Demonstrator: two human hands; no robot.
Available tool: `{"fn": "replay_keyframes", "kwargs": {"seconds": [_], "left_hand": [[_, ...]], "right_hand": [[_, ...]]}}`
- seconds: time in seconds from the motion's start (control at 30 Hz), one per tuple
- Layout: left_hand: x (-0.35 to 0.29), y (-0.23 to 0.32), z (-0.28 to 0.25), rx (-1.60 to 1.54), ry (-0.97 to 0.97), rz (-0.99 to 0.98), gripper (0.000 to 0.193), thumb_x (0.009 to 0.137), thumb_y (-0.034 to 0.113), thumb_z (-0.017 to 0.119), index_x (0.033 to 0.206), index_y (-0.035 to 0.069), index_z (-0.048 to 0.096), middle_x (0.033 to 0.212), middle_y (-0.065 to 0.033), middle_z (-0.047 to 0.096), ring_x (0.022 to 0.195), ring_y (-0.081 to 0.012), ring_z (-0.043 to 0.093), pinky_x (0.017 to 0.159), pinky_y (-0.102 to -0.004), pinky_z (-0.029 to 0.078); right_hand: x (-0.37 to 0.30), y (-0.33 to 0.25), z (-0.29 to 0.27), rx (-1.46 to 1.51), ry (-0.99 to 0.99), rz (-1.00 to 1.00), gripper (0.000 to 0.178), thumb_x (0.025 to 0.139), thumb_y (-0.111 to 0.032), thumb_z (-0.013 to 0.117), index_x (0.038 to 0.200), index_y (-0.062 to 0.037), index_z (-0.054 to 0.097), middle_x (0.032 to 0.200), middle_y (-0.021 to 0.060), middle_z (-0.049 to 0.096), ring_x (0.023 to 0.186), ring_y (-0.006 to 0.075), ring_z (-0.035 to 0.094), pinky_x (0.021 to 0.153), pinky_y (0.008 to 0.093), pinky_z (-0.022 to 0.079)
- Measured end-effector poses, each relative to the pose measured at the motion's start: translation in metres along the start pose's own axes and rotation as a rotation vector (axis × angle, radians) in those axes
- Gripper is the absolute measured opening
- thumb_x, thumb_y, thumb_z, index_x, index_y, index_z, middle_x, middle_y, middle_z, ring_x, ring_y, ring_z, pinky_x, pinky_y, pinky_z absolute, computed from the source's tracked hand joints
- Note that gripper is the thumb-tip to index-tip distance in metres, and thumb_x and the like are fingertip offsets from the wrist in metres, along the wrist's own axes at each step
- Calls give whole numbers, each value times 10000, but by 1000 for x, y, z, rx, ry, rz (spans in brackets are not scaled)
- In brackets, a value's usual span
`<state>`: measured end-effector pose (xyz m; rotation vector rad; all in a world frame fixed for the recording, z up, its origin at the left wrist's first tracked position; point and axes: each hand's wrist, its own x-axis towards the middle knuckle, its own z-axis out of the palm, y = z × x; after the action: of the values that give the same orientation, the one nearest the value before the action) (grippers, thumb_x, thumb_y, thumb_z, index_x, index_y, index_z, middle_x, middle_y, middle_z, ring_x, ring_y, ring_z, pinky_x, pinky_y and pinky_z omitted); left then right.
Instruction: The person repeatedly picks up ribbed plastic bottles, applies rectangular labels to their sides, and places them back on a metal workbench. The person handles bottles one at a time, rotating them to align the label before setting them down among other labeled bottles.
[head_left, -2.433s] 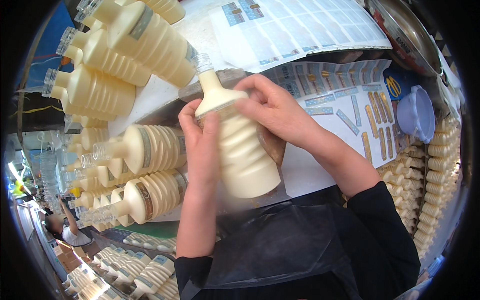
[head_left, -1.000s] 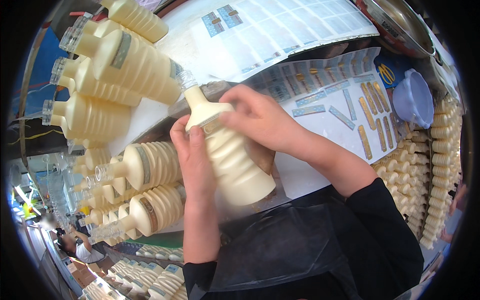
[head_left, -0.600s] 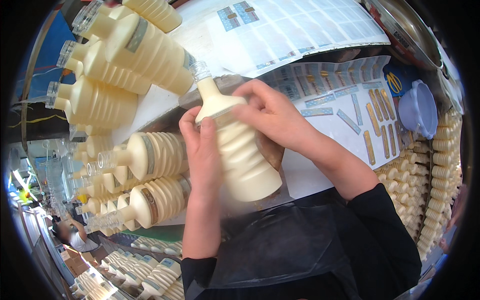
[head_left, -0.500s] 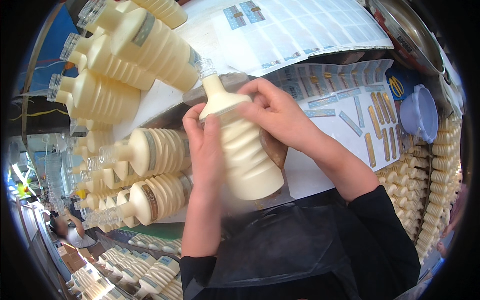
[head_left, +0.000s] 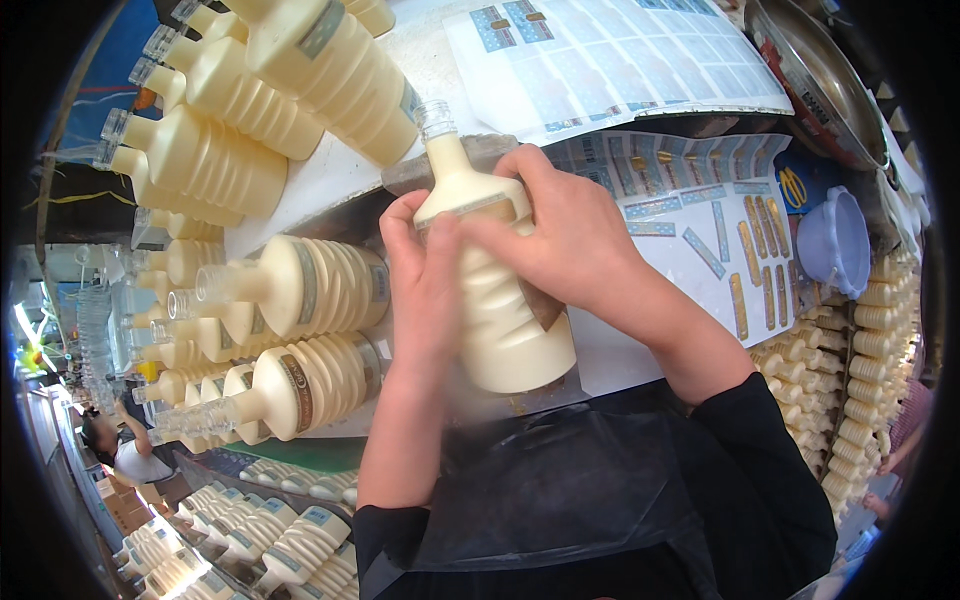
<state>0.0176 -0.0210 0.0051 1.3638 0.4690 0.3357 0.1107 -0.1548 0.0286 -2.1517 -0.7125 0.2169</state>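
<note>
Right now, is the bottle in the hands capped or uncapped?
Uncapped: the bottle shows a bare, clear, threaded neck at its top; no cap sits on it.

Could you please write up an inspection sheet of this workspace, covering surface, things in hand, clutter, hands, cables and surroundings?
Surface: white table, partly covered by a printed label sheet.
Things in hand: one cream bottle, neck pointing away from the person.
Clutter: blue strips and gold strips on a white sheet; purple basin and metal pan at right.
Hands: left hand grips the bottle's left shoulder; right hand touches its right side and front.
Cables: thin yellow cord at far left; cannot tell whether it is a cable.
Surroundings: piled bottles at left, bottle rows at right, a co-worker at lower left.
</note>
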Motion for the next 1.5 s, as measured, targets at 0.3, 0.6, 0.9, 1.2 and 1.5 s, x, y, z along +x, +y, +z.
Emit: {"fn": "replay_keyframes", "kwargs": {"seconds": [0.3,0.6,0.9,1.2,1.5], "left_hand": [[1,-2,-1,21,1,18,453,1069,301,558,1375,24,371,1291,-147,515,1133,-173,522,990,-329,460],[0,-3,-2,30,-6,25,477,1062,319,575,1376,23,372,1288,-154,523,1128,-176,528,989,-331,461],[0,-3,-2,45,1,27,493,1055,322,588,1378,16,377,1277,-161,533,1132,-185,535,987,-335,465],[0,-3,-4,54,-10,44,496,1060,326,567,1381,3,372,1282,-172,535,1133,-192,537,991,-334,459],[2,-4,-2,62,10,24,495,1074,356,523,1393,7,375,1266,-167,556,1122,-197,546,992,-331,455]], "right_hand": [[4,13,-12,356,-201,156,465,943,-392,664,1203,-16,579,858,161,674,840,297,663,777,419,510],[4,15,-10,377,-195,149,472,943,-403,665,1193,-13,578,855,161,663,823,298,658,760,412,504],[2,17,-5,378,-158,146,483,938,-432,682,1184,-28,584,857,163,662,819,300,656,744,416,502],[2,17,-3,385,-135,136,492,935,-433,692,1178,-18,587,850,142,650,791,262,634,734,394,498],[6,24,-18,717,-117,228,309,992,-284,628,1194,-52,658,890,-11,613,824,62,541,724,250,447]]}}
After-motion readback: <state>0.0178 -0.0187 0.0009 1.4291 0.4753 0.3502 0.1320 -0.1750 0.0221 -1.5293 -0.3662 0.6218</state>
